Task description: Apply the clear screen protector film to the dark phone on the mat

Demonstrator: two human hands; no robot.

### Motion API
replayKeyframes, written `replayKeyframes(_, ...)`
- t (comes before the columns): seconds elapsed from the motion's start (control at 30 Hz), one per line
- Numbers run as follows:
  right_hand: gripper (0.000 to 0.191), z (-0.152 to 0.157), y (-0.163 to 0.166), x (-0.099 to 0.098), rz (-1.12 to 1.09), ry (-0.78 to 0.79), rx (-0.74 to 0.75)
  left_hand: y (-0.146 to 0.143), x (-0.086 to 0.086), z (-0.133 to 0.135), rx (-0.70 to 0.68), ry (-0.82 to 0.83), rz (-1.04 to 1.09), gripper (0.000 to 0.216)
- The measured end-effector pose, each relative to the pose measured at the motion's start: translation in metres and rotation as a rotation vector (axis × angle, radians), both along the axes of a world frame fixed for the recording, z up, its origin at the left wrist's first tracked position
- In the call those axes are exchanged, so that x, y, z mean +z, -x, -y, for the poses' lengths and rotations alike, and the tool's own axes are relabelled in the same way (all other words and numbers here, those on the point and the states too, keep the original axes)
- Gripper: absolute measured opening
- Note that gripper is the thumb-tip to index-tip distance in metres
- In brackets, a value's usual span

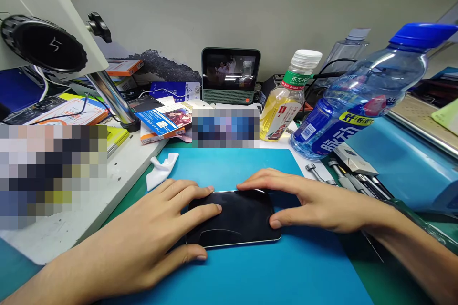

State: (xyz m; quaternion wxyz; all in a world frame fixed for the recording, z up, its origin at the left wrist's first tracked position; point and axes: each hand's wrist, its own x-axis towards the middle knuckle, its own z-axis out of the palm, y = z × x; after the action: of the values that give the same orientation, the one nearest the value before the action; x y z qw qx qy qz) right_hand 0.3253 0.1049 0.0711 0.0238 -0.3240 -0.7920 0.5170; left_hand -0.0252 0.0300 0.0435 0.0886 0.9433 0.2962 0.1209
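A smartphone (236, 219) with a dark screen lies flat, its long side running left to right, on a blue work mat (250, 271). A pale curved line shows on the lower left of the glass. My left hand (153, 228) grips the phone's left end, index finger on the screen, another fingertip at the far edge and thumb by the near edge. At the other end, my right hand (307, 200) holds the corner, with its thumb against the right edge and fingers along the far edge. The phone's underside is hidden.
A white curved piece (161, 171) lies beyond my left hand. Behind stand a small screen device (231, 76), a yellow drink bottle (286, 100) and a large blue-capped bottle (358, 100). Screwdrivers (343, 176) lie at right. A metal post (112, 97) rises from a white base (118, 190).
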Motion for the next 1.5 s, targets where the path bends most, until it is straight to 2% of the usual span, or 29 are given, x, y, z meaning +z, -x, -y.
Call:
replayKeyframes(0.17,0.076,-0.0014,0.0004,0.0003,0.013,0.048,0.004,-0.0004,0.0002,0.0004,0.005,0.011,0.006,0.046)
replayKeyframes(0.93,0.072,0.0025,0.0049,0.0045,0.031,-0.017,0.007,0.0033,-0.0018,-0.0014,0.01,-0.027,-0.016,0.049)
replayKeyframes(1.37,0.075,0.0032,0.0043,0.0039,0.016,-0.04,0.019,0.003,-0.001,0.0015,-0.047,-0.264,-0.025,0.053)
replayKeyframes(1.5,0.074,0.0033,0.0043,0.0051,0.01,-0.036,0.017,-0.0006,-0.0011,0.0033,-0.018,-0.317,0.004,0.051)
